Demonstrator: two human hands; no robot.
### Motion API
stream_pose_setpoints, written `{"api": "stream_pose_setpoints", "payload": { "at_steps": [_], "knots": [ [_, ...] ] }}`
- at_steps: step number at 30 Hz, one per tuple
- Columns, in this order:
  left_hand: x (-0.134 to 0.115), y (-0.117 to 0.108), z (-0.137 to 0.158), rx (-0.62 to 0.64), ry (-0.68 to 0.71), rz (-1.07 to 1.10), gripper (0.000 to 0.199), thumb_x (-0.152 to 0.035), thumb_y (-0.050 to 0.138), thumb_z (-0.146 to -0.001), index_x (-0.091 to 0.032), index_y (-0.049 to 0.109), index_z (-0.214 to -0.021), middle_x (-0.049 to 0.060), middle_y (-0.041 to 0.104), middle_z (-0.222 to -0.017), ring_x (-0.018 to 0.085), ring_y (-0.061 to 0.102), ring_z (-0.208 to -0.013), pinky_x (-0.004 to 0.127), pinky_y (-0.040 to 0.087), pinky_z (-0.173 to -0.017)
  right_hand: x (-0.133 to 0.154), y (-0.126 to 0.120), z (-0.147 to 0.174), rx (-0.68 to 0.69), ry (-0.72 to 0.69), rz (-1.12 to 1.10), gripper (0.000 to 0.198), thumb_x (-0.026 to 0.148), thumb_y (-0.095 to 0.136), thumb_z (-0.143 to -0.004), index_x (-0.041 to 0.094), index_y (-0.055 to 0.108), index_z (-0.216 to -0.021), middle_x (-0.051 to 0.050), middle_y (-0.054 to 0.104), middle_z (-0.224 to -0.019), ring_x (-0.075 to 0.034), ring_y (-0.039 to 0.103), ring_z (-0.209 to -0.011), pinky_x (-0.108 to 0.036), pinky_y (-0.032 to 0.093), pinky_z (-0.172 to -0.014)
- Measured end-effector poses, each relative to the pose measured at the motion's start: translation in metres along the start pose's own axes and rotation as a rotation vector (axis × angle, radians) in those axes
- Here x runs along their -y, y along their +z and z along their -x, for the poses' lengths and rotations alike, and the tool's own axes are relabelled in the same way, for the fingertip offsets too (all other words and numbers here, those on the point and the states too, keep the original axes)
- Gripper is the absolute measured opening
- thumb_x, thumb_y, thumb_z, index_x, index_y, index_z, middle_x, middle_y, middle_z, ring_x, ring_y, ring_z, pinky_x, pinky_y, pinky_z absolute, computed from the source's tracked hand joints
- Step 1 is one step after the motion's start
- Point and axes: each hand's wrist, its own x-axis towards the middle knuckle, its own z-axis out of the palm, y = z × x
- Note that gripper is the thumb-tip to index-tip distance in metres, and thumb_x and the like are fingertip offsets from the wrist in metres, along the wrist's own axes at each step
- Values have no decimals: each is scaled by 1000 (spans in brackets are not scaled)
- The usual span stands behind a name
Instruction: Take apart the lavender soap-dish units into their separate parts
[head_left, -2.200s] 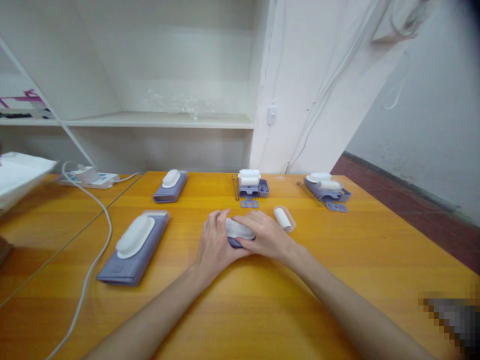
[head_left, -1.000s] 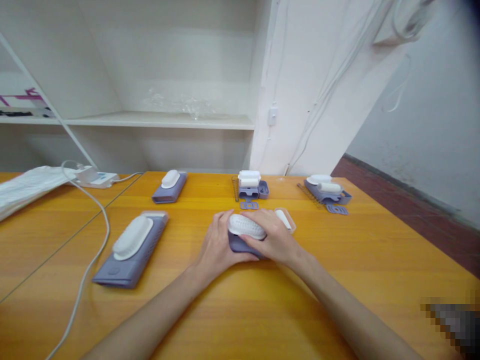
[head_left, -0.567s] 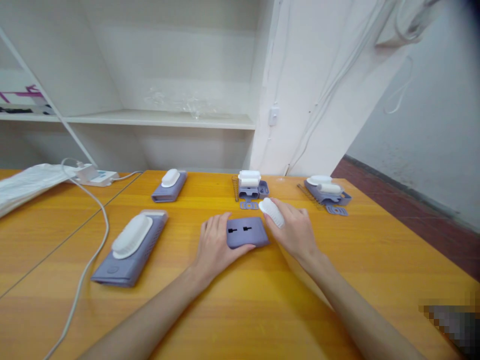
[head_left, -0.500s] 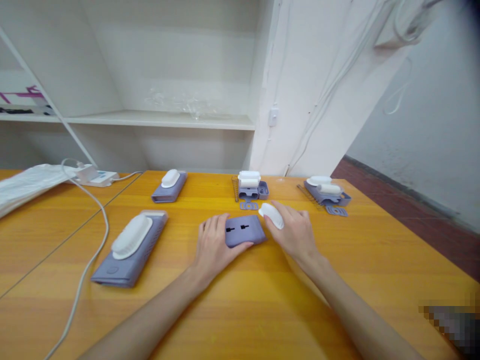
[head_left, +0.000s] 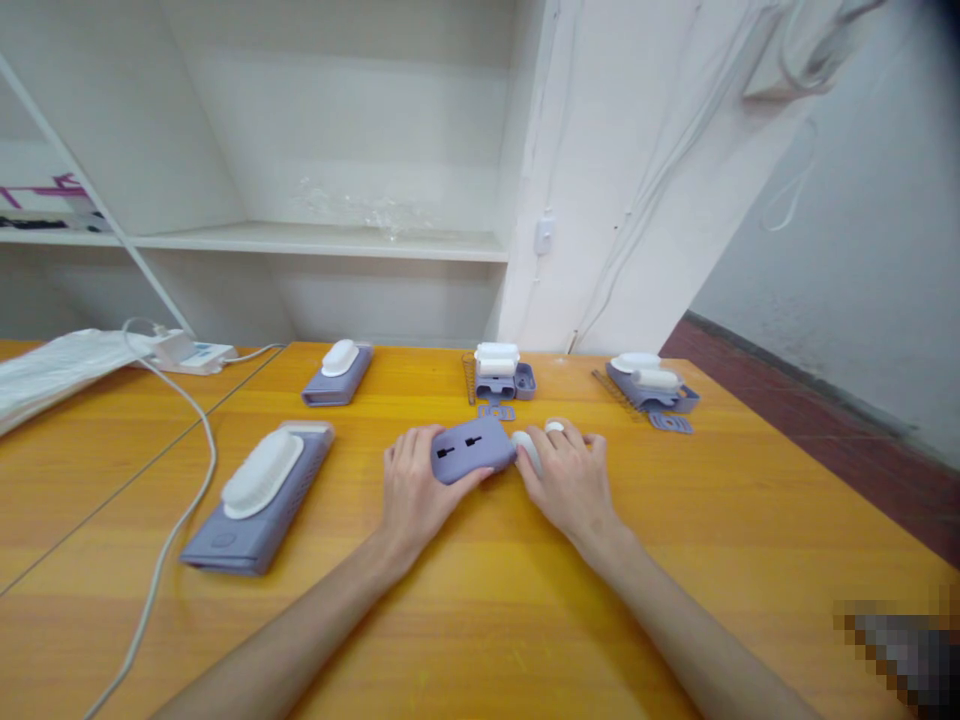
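My left hand (head_left: 414,485) is closed around a purple plastic housing (head_left: 474,448), its thumb along the near edge. Two black keyhole-shaped slots show on the housing's face, which tilts up toward me. In my right hand (head_left: 574,478) is a white oval piece (head_left: 527,450), gripped close to the housing's right end. Fingers cover much of this piece, and I cannot tell whether it touches the housing. Just behind my hands lies a flat purple slotted plate (head_left: 496,412).
At left lie a large purple case (head_left: 259,510) with a white oval top and a smaller similar case (head_left: 339,375). Behind are two groups of purple and white parts (head_left: 496,368) (head_left: 654,380) with springs. A white cable (head_left: 180,500) crosses the left side near a power strip (head_left: 202,357).
My left hand has shifted slightly left and tilted the housing up. My right hand has moved left and turned, bringing the white piece nearer the housing's end.
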Motion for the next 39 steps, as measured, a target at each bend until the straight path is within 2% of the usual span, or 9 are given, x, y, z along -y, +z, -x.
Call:
{"api": "stream_pose_setpoints", "payload": {
  "at_steps": [6, 12, 15, 20, 24, 27, 31, 34, 39],
  "knots": [
    [1, -2, 0, -117, 15, 121, 59, -54, 74, -65, -20, 50, -107, 8, 59, -104, 26, 56, -99, 41, 44, -86, 7, -2, 0, -108, 79, -373, 39, 41, 46, -91, 13, 57, -116, -12, 65, -94, -25, 57, -93, -38, 40, -82],
    [-2, -6, 2, -125, 78, 237, 65, -45, 77, -64, -19, 45, -114, 9, 54, -111, 25, 52, -105, 42, 44, -91, 26, -4, -2, 99, 351, -1152, 59, 45, 59, -82, 20, 41, -133, -8, 66, -98, -20, 65, -81, -32, 51, -71],
    [-3, -6, 3, -85, 86, 295, 56, -41, 74, -69, -20, 47, -114, 10, 54, -113, 25, 53, -106, 41, 44, -91, 30, -5, -5, 38, 472, -1381, 65, 42, 66, -77, 20, 39, -132, -7, 67, -98, -18, 66, -81, -30, 53, -71],
    [-2, -5, 3, 124, -87, 572, 36, -35, 56, -85, -21, 43, -116, 6, 59, -102, 12, 59, -69, 27, 48, -64, 27, -8, -9, -27, 591, -1554, 72, 44, 69, -73, 21, 37, -133, -5, 69, -92, -18, 65, -77, -30, 53, -68],
    [-6, -7, 2, 410, -238, 857, 52, -40, 59, -83, -23, 32, -123, 2, 63, -86, 11, 57, -55, 21, 44, -49, 29, -8, -8, 80, 610, -1600, 74, 46, 71, -71, 21, 38, -132, -1, 68, -75, -17, 64, -66, -26, 51, -57],
    [-10, -11, 0, 507, -340, 1000, 65, -41, 64, -80, -23, 25, -130, -1, 63, -73, 12, 57, -54, 20, 43, -47, 34, -4, -5, 193, 614, -1622, 69, 47, 69, -73, 22, 40, -130, 1, 67, -70, -15, 62, -59, -24, 49, -52],
    [-9, -12, -4, 437, -441, 1056, 61, -44, 62, -80, -22, 32, -128, -1, 63, -70, 12, 58, -55, 20, 46, -49, 39, 1, -2, 328, 598, -1731, 59, 45, 70, -73, 19, 47, -121, -3, 70, -84, -18, 67, -74, -30, 54, -69],
    [-6, -10, -9, 278, -508, 986, 53, -48, 62, -79, -21, 40, -120, -2, 62, -68, 10, 55, -51, 18, 44, -46, 42, -1, 1, 494, 521, -1815, 62, 42, 71, -73, 19, 44, -125, -7, 69, -98, -20, 67, -88, -34, 53, -80],
    [-1, -5, -14, 57, -613, 922, 53, -52, 61, -78, -21, 42, -117, -1, 63, -70, 12, 59, -56, 20, 48, -49, 41, -5, 7, 699, 412, -1742, 84, 34, 75, -69, 25, 29, -138, -7, 66, -108, -18, 66, -83, -28, 54, -63]
  ]
}}
